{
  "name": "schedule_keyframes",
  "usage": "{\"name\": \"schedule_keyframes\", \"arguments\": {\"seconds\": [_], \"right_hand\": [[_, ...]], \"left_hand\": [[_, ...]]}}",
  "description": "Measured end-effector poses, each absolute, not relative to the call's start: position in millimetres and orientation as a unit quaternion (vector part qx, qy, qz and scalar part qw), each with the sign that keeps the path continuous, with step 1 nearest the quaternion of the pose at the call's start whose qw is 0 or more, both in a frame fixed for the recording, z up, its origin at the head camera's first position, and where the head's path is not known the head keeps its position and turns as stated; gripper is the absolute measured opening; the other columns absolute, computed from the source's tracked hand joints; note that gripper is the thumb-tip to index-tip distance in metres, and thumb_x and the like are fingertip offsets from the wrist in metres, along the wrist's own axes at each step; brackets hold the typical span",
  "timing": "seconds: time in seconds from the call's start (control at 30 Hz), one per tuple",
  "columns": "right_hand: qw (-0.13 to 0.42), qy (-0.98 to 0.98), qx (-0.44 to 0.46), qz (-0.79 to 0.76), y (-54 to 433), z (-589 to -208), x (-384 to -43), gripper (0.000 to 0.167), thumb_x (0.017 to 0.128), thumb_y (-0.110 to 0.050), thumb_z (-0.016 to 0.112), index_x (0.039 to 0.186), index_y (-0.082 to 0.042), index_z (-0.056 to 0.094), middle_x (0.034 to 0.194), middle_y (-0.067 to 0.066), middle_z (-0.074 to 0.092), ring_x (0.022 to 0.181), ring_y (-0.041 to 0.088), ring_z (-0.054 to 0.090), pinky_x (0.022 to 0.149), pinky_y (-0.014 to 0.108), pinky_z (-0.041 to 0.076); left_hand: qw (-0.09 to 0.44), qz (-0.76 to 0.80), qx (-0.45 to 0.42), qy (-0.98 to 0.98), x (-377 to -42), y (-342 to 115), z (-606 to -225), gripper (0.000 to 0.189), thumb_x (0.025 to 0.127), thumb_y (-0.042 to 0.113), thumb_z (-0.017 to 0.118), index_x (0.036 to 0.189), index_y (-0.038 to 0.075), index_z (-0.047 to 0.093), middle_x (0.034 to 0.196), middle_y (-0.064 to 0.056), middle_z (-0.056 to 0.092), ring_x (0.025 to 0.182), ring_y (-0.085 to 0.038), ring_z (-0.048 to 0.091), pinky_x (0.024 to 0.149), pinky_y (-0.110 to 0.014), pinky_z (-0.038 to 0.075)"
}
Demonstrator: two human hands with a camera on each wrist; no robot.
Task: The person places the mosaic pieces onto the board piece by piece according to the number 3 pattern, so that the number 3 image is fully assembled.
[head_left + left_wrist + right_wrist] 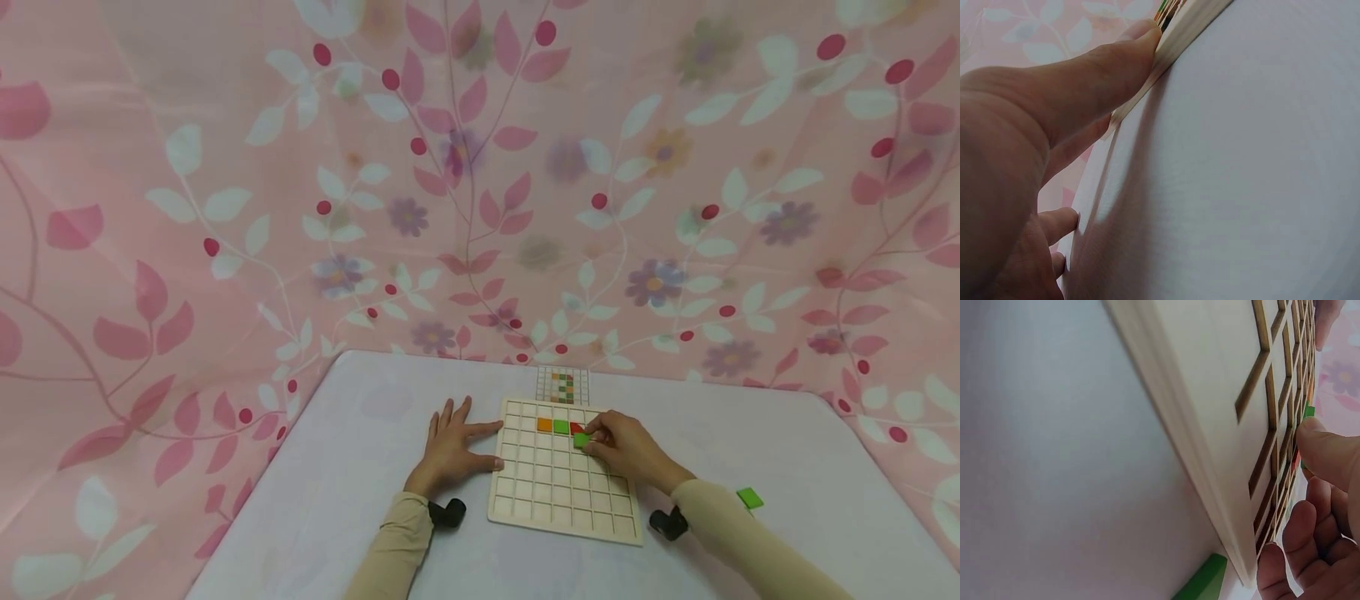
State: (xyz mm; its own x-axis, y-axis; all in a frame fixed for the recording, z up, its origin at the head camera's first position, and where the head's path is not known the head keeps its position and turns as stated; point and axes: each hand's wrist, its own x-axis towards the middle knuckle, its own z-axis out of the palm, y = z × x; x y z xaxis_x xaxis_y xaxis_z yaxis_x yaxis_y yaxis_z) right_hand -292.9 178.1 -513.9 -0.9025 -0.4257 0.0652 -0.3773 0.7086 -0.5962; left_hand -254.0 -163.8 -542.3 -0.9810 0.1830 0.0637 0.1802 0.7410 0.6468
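Observation:
A pale wooden grid board (pixel 555 487) lies on the table. In one of its upper rows sit an orange tile (pixel 544 425), a green tile (pixel 561 427) and a red tile (pixel 576 428). My right hand (pixel 626 443) is over the board's upper right part and pinches another green tile (pixel 581 441) between thumb and fingers, just below the red one. With fingers spread, my left hand (pixel 450 446) touches the board's left edge with thumb and forefinger. In the left wrist view the thumb (pixel 1097 78) presses against the board's side.
Behind the board lies a pattern card (pixel 563 386) with a grid of coloured squares. A loose green tile (pixel 750 498) rests on the white-covered table (pixel 300 533) to the right, beyond my right forearm. A pink floral curtain (pixel 480 183) hangs around the back and sides.

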Motion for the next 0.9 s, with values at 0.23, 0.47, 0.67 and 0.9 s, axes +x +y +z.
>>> {"name": "schedule_keyframes", "arguments": {"seconds": [0.23,0.47,0.67,0.9], "right_hand": [[0.051,0.922,-0.209,-0.322,177.3,-517.4,-295.9,0.019,0.095,-0.018,0.081,0.11,-0.01,0.072,0.087,-0.003,0.058,0.082,0.013,0.052,0.068,0.022,0.042],[0.055,0.914,-0.221,-0.336,178.5,-515.0,-293.9,0.016,0.094,-0.019,0.082,0.104,-0.012,0.071,0.084,-0.003,0.057,0.079,0.012,0.051,0.066,0.023,0.041],[0.057,0.909,-0.235,-0.34,180.1,-516.0,-292.8,0.013,0.094,-0.02,0.082,0.098,-0.015,0.07,0.083,-0.004,0.057,0.077,0.01,0.05,0.065,0.022,0.04],[0.063,0.905,-0.243,-0.344,181.7,-517.5,-294.6,0.012,0.094,-0.021,0.082,0.096,-0.017,0.071,0.081,-0.005,0.057,0.075,0.01,0.049,0.063,0.022,0.039]], "left_hand": [[0.008,0.343,0.091,0.935,-254.1,-163.2,-543.8,0.069,0.079,0.053,0.09,0.142,0.035,0.07,0.176,-0.017,0.023,0.165,-0.046,0.002,0.131,-0.067,-0.001],[0.0,0.341,0.095,0.935,-254.3,-163.6,-543.9,0.068,0.079,0.053,0.09,0.141,0.034,0.07,0.176,-0.018,0.024,0.165,-0.047,0.003,0.13,-0.068,0.0],[-0.001,0.343,0.097,0.934,-253.9,-163.1,-542.9,0.069,0.079,0.054,0.09,0.142,0.033,0.07,0.175,-0.019,0.025,0.164,-0.048,0.004,0.13,-0.068,0.001],[-0.002,0.344,0.097,0.934,-252.9,-162.6,-541.2,0.069,0.079,0.053,0.09,0.141,0.032,0.071,0.175,-0.019,0.025,0.164,-0.048,0.004,0.13,-0.069,0.001]]}}
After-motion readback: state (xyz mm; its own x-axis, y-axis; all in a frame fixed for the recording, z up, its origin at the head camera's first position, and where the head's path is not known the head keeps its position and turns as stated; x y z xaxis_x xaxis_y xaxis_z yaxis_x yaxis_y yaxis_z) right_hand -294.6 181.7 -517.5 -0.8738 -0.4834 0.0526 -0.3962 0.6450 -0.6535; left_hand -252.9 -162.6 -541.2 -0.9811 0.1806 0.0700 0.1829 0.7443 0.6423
